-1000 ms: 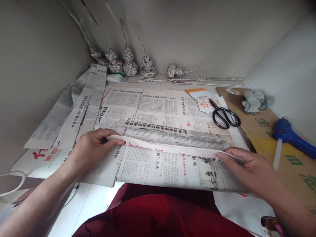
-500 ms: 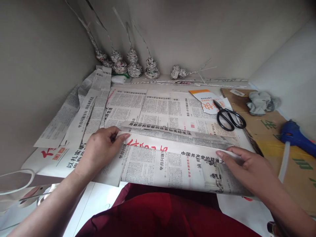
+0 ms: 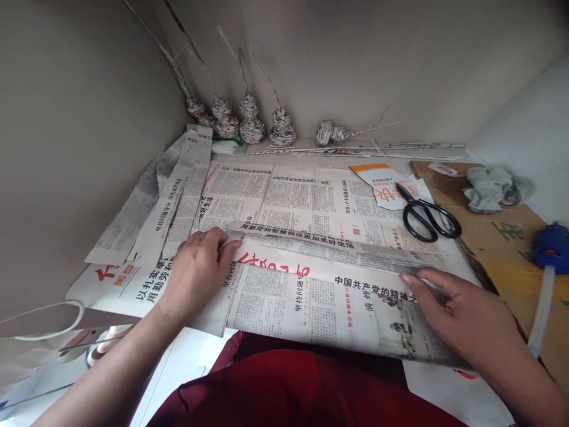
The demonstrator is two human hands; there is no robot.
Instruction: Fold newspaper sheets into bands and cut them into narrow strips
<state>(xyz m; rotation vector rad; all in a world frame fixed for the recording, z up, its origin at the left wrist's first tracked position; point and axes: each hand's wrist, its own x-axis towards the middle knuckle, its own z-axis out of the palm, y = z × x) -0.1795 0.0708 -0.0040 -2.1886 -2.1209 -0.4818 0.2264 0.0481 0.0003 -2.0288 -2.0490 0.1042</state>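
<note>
A sheet of newspaper [image 3: 275, 296] with large red characters lies in front of me, its far edge creased and running from hand to hand. My left hand [image 3: 200, 267] pinches the left end of that edge between thumb and curled fingers. At the right end, my right hand [image 3: 453, 302] grips the same edge, thumb on top and fingers partly hidden behind it. Just beyond the edge lies a narrow newspaper strip [image 3: 302, 236] with a line of bold print. More newspaper [image 3: 293, 196] is spread flat underneath.
Black-handled scissors [image 3: 429, 219] lie right of the sheets by a torn orange-and-white card [image 3: 377, 184]. Cut newspaper strips [image 3: 133, 207] are piled left. Woven paper gourds [image 3: 252, 121] and thin paper rods [image 3: 311, 152] line the wall. A blue glue gun [image 3: 551, 246] rests on cardboard [image 3: 502, 237].
The view has swung slightly left, so everything sits further right in the picture. Both hands keep their hold on the newspaper edge, which looks a little flatter against the strip behind it.
</note>
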